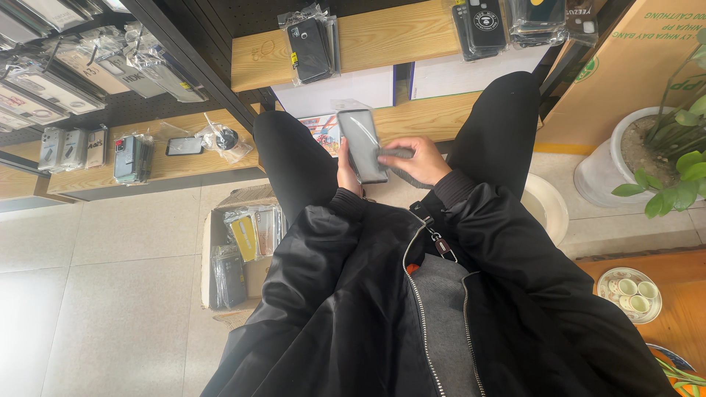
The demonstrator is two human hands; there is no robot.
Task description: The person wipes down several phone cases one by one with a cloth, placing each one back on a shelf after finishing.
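A dark smartphone (361, 144) is held upright between my knees, screen facing me. My left hand (346, 173) grips it from behind along its left edge. My right hand (418, 159) presses a small grey cloth (398, 154) against the phone's right side, fingers curled over it. Both black sleeves reach forward from my open black jacket. I am seated, with black trousers on both legs.
An open cardboard box (239, 257) of packaged phone cases lies on the tiled floor at my left. Wooden shelves (184, 165) ahead carry more packaged cases. A potted plant (647, 158) and a tray of small cups (629, 292) stand at the right.
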